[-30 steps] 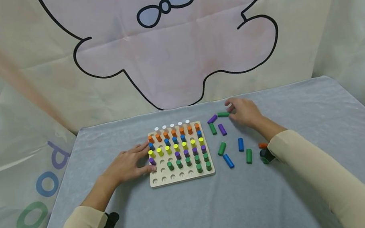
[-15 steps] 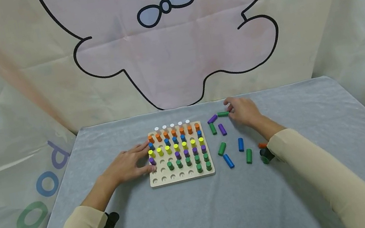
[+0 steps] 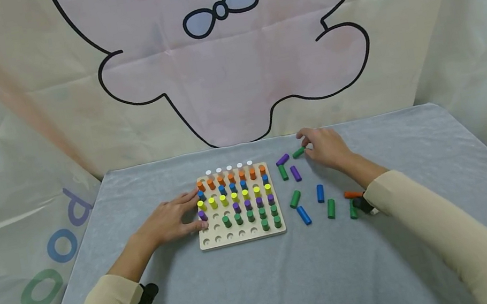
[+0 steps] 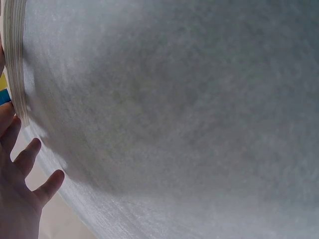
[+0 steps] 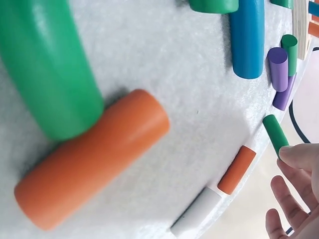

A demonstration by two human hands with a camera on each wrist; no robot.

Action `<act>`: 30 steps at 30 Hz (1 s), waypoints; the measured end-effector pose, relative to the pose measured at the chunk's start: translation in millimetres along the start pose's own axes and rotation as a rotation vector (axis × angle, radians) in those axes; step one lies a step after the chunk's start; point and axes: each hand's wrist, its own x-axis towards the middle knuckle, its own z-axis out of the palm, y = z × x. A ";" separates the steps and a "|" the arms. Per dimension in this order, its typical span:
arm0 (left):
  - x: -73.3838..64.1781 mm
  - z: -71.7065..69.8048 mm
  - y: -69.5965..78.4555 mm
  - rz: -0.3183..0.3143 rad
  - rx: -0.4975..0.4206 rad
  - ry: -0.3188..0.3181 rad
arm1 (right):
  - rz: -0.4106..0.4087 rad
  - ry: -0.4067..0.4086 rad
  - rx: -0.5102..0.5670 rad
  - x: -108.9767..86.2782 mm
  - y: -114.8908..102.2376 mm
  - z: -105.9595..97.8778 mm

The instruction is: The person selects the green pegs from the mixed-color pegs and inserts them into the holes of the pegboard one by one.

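Looks like pick-up step: right hand (image 3: 330, 148) pinches one end of green peg (image 3: 298, 153) between thumb and finger, right of board (image 3: 233, 229), near purple peg (image 3: 282, 159). Can't tell if it's off cloth (image 3: 192, 302). Left hand (image 3: 166, 221) not clenched, fingers straight-ish against board's left edge. Next move probably wants firm pinch, peg turned upright, hole (image 3: 218, 239) lined up.
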 end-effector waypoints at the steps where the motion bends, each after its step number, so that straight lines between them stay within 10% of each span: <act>1: -0.2 -0.1 0.0 -0.002 -0.002 -0.001 | -0.004 0.001 -0.003 -0.3 -0.5 -0.4; 30: -0.8 1.4 0.4 -0.009 -0.018 0.006 | 0.057 -0.030 0.251 3.4 -22.4 12.4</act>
